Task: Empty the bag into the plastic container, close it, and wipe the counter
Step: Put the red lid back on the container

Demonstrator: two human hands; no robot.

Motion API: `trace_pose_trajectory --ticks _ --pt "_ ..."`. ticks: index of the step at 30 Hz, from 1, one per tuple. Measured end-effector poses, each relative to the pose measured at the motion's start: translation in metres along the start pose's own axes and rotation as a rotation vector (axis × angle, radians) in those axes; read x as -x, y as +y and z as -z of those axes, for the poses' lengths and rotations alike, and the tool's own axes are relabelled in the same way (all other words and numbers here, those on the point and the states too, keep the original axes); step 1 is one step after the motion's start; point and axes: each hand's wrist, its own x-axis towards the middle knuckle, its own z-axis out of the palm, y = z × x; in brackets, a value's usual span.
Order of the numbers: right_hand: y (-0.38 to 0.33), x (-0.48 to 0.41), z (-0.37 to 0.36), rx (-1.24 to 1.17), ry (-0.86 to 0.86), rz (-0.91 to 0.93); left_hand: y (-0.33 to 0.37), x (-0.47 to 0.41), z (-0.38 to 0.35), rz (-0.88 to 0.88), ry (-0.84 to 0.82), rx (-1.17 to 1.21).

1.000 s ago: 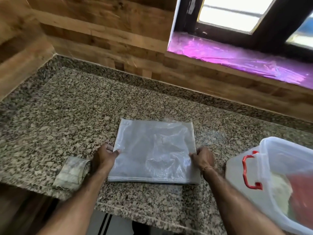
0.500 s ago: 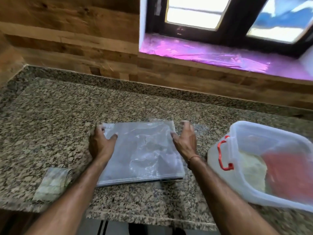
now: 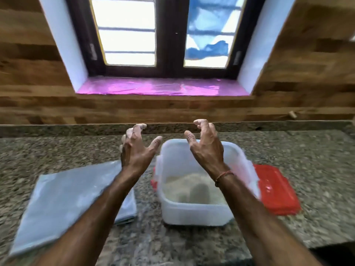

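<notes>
On the granite table (image 3: 307, 150) stood the container (image 3: 194, 212), a translucent white tub with no lid on it, holding a low heap of pale grains (image 3: 184, 187); the blur hid what kind. Just beside its right wall lay the red lid (image 3: 276, 192), flat on the table. A red handle (image 3: 153, 182) showed at the tub's left side. To the left of the tub the bag (image 3: 63, 198) lay flat and looked empty, a clear greyish sheet, its right edge near the tub but apart from it.

Both hands were raised above the table, palms facing each other. The left hand (image 3: 136, 150) hung over the gap between bag and tub, its fingers (image 3: 138, 129) spread and curled, holding nothing, with pale dust on the fingertips. The right hand (image 3: 207, 146) hung over the tub's far rim, likewise spread wide, curled and bare of any load. A thin brown band (image 3: 223, 175) circled the right wrist.

Behind the table ran a wooden wall (image 3: 172, 110), and above it a window (image 3: 165, 33) with a pink-lined sill (image 3: 161, 87).
</notes>
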Motion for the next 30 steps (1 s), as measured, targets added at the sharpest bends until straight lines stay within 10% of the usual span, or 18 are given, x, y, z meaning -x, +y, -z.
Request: trace_pose_trajectory --ticks 13,23,30 --pt "0.264 -0.014 0.157 0.129 -0.094 -0.321 0.191 0.106 -0.199 0.123 -0.469 -0.037" --pt "0.421 0.007 0.137 0.297 -0.447 -0.757 0.212 0.110 -0.234 0.210 -0.288 -0.139" --pt "0.435 0.009 0.115 0.262 -0.450 -0.734 0.214 0.103 -0.241 0.297 -0.238 -0.112"
